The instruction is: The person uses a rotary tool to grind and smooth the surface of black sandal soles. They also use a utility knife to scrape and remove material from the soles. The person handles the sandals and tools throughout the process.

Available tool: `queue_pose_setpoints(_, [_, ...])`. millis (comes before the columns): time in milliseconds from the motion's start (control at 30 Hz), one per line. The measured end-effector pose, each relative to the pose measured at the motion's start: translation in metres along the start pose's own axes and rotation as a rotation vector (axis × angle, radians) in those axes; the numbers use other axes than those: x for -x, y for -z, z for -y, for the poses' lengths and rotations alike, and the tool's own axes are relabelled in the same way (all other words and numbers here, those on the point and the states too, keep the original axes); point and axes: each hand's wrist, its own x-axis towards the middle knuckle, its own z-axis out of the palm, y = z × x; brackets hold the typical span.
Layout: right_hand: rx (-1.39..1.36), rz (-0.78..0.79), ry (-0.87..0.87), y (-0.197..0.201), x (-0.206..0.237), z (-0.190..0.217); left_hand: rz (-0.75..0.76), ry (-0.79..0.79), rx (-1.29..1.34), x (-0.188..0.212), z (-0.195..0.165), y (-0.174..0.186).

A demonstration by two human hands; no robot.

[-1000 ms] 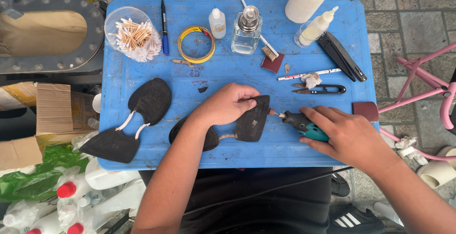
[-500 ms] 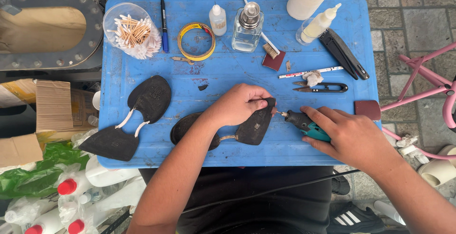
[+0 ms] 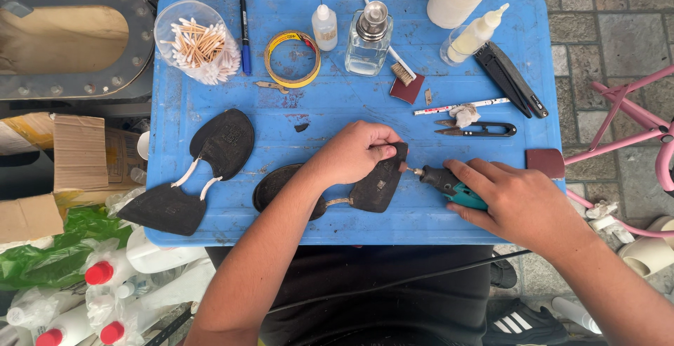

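Note:
My left hand point(image 3: 351, 153) presses down on a black shoe sole point(image 3: 375, 186) lying on the blue table point(image 3: 337, 100), fingers curled over its upper right edge. My right hand point(image 3: 519, 202) grips a small teal and black rotary tool point(image 3: 449, 184), whose tip touches the sole's right edge by my left fingers. The sole's other half point(image 3: 274, 184) shows dark under my left forearm. A second black two-part sole point(image 3: 193, 174) with white straps lies to the left.
Along the table's far side stand a cup of cotton swabs point(image 3: 196, 41), a blue pen point(image 3: 243, 20), a yellow tape roll point(image 3: 291, 50), a small dropper bottle point(image 3: 324, 27), a glass pump bottle point(image 3: 366, 41), a brush point(image 3: 400, 71), snips point(image 3: 477, 130) and a black knife point(image 3: 511, 79). A pink frame point(image 3: 632, 135) stands to the right.
My left hand has shifted slightly right along the sole, closer to the tool's tip. The right hand keeps the tool at the sole's edge.

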Motion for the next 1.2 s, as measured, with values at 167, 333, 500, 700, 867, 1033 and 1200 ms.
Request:
queue_pose_setpoints(167, [0.045,0.11,-0.142,-0.0007,-0.0005,0.0004,-0.003,0.001,0.01,-0.0002,-0.0001,-0.0003])
queue_pose_setpoints(333, [0.006,0.042,-0.027,-0.0019,-0.0006,0.0004,0.006,-0.013,0.037,0.0001,0.0014,0.0002])
queue_pose_setpoints(500, [0.013,0.05,-0.049,-0.0015,-0.0007,-0.0008,0.001,-0.013,0.044,-0.0015,0.0036,-0.0004])
queue_pose_setpoints(700, [0.002,0.074,-0.025,-0.0007,-0.001,-0.0002,0.008,0.0,0.033,-0.0029,0.0049,0.0003])
queue_pose_setpoints(867, [0.04,0.128,-0.136,-0.0019,-0.001,0.0003,0.013,-0.009,0.054,-0.0019,0.0036,0.0013])
queue_pose_setpoints(1033, [0.001,0.064,-0.001,-0.003,-0.0005,-0.001,0.019,0.019,0.088,-0.0017,0.0028,0.0009])
queue_pose_setpoints(1200, [0.032,0.112,-0.098,-0.0038,0.0002,-0.0005,0.008,-0.011,0.064,-0.0031,0.0045,0.0002])
